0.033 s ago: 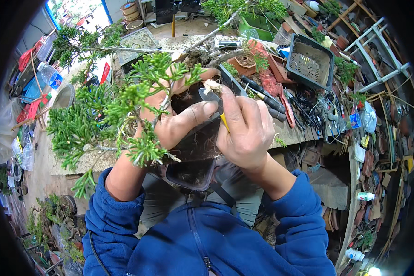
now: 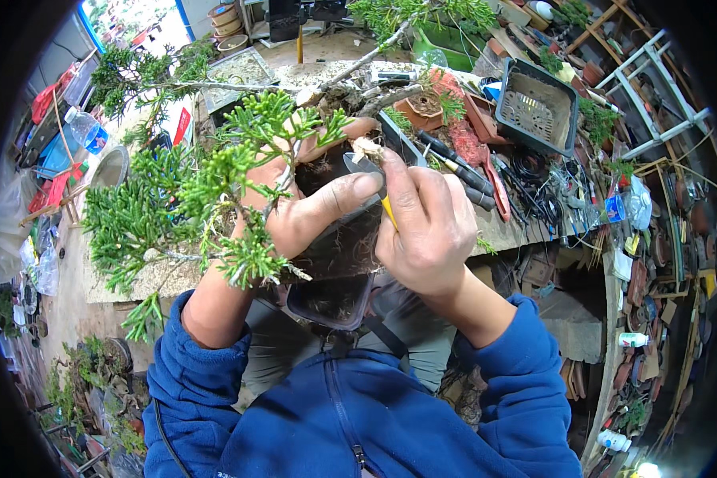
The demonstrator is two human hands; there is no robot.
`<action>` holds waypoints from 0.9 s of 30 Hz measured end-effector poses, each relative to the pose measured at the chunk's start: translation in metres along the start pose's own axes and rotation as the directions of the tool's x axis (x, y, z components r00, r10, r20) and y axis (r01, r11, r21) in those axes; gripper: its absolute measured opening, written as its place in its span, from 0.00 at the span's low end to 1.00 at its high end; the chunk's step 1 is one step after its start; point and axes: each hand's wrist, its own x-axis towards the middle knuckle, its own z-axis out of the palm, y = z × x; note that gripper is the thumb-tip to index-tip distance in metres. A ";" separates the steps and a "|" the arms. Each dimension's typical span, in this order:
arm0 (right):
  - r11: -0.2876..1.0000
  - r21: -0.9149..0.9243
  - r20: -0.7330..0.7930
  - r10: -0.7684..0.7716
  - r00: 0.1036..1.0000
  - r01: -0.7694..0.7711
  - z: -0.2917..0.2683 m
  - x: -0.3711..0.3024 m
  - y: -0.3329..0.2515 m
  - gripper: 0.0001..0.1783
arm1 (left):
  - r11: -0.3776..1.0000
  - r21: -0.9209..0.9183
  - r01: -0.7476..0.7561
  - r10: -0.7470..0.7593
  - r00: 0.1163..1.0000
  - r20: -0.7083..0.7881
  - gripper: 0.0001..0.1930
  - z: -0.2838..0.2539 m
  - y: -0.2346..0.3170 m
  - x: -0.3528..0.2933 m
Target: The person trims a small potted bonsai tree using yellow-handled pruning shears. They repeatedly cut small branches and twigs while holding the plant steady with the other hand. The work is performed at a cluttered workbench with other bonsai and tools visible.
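**Two hands, one potted tree**

Your left hand (image 2: 299, 211) is clasping one dark plastic pot (image 2: 331, 283) over your lap; your right hand (image 2: 430, 227) is pinching one yellow-handled tool (image 2: 389, 211) beside the scaly-green bonsai (image 2: 183, 199). Beyond, one perforated square tray (image 2: 536, 107) is sitting on the bench (image 2: 510, 227).

Bright daylight | soft shadows | sharp centre | fisheye-bent, dark rim

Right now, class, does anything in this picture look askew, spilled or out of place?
Yes: the small conifer lies tipped toward the person, its dark plastic pot held off the bench by the left hand. The right hand grips a yellow-handled tool at the roots.
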 end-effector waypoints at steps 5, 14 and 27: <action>0.917 0.297 0.331 0.163 0.930 -0.267 -0.036 0.005 0.000 0.32 | 0.987 -0.094 0.128 -0.129 0.992 -0.004 0.28 0.001 0.003 0.002; -0.154 0.412 0.911 0.067 0.407 -0.898 -0.051 0.028 0.032 0.18 | 0.991 -0.091 0.097 -0.095 0.995 0.028 0.26 -0.003 -0.003 0.000; 0.994 0.063 0.215 0.074 0.974 -0.090 -0.013 0.003 -0.002 0.29 | 0.988 -0.134 0.073 -0.063 0.995 0.076 0.39 -0.009 -0.003 0.000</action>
